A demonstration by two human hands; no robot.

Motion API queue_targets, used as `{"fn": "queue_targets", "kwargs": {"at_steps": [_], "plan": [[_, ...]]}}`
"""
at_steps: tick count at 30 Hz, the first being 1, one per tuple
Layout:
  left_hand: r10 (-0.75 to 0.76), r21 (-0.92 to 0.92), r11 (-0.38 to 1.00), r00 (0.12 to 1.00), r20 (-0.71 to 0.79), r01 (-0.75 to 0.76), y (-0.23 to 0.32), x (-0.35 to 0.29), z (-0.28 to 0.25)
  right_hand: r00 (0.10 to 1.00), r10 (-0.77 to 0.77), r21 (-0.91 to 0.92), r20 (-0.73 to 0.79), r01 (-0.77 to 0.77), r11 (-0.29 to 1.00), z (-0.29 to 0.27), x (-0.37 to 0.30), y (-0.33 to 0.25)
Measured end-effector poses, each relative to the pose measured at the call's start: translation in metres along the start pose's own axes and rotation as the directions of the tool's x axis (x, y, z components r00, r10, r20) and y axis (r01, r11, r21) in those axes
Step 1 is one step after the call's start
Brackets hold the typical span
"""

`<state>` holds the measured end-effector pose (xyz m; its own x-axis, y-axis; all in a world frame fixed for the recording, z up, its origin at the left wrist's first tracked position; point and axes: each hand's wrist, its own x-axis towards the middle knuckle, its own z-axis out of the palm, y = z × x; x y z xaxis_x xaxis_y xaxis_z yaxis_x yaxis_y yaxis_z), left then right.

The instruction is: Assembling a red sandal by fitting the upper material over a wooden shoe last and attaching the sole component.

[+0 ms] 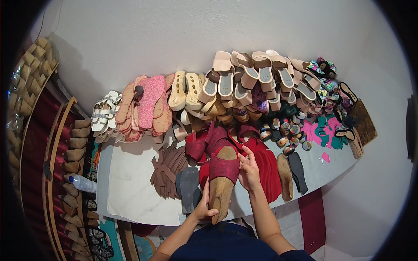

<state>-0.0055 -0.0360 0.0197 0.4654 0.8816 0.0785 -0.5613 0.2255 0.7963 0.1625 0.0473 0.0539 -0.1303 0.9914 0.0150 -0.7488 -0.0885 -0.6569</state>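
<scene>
At the near edge of the pale worktable point(130, 195), the left hand point(204, 208) curls its fingers around the heel of a brown wooden shoe last point(222, 195). The right hand point(249, 172) pinches the dark red fabric upper point(224, 167) stretched over its toe. This looks like fitting; next likely comes an even pull downward.

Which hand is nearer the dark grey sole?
Left. The left hand grips the wooden last's heel beside the dark grey sole; the right hand is across the last.
</scene>
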Motion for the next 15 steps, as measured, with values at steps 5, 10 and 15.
{"fn": "queue_targets", "kwargs": {"at_steps": [5, 10, 15], "plan": [[-0.068, -0.025, 0.997, 0.997, 0.032, 0.069, 0.005, 0.001, 0.000, 0.995, -0.079, 0.074, -0.055, 0.083, 0.994, 0.001, 0.001, 0.008], [-0.059, -0.040, 0.997, 0.998, 0.012, 0.059, 0.005, 0.000, 0.001, 0.993, -0.082, 0.210, -0.080, 0.097, 0.973, 0.008, 0.003, 0.018], [-0.048, -0.050, 0.998, 0.999, 0.013, 0.049, 0.007, -0.002, -0.001, 0.988, -0.091, 0.247, -0.122, 0.119, 0.962, 0.007, 0.007, 0.029]]}}
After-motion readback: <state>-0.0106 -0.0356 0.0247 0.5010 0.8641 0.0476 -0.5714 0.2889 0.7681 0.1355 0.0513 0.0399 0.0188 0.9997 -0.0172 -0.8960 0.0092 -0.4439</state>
